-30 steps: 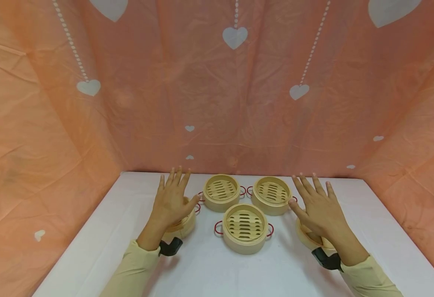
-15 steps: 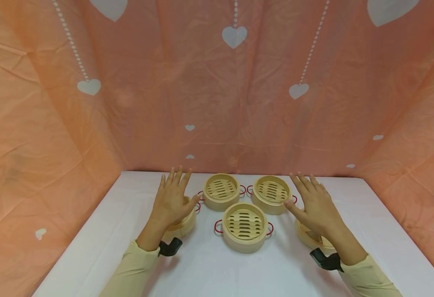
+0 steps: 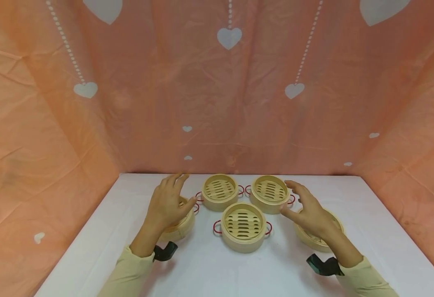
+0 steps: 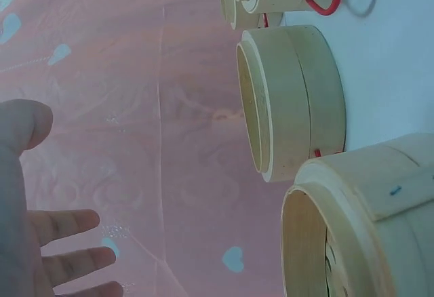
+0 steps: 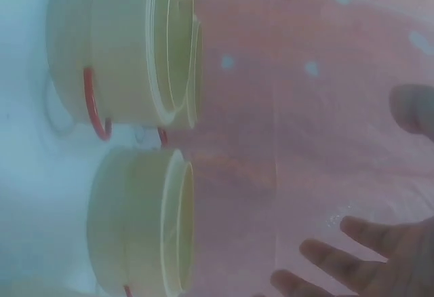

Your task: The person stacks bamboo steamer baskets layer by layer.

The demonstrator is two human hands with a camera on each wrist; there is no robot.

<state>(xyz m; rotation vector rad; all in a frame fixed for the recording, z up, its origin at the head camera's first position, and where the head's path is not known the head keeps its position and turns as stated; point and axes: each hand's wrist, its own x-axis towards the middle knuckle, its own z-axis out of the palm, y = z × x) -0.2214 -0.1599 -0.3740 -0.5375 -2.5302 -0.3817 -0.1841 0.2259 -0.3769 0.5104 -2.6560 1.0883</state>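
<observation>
My left hand [image 3: 167,203] hovers over the left bamboo steamer basket [image 3: 181,227], hiding much of it; its fingers are apart and gently bent. On the other side my right hand [image 3: 310,212] hangs above the right steamer basket [image 3: 317,242], fingers loosely bent, thumb toward the middle. Neither hand holds anything. Between them stands the front middle steamer basket [image 3: 243,231], with a slatted base and red handles. Behind it sit the back left steamer basket [image 3: 219,194] and the back right steamer basket [image 3: 270,195]. The left wrist view shows a basket [image 4: 291,100] wall below the hand's level.
The baskets stand on a white table [image 3: 235,274]. An orange curtain [image 3: 209,95] with white hearts closes off the back and both sides. Each wrist carries a black camera mount [image 3: 165,251].
Both hands have relaxed from spread, straight fingers to more bent ones. The right hand has dropped slightly and shows more of the right basket. The baskets have stayed in place.
</observation>
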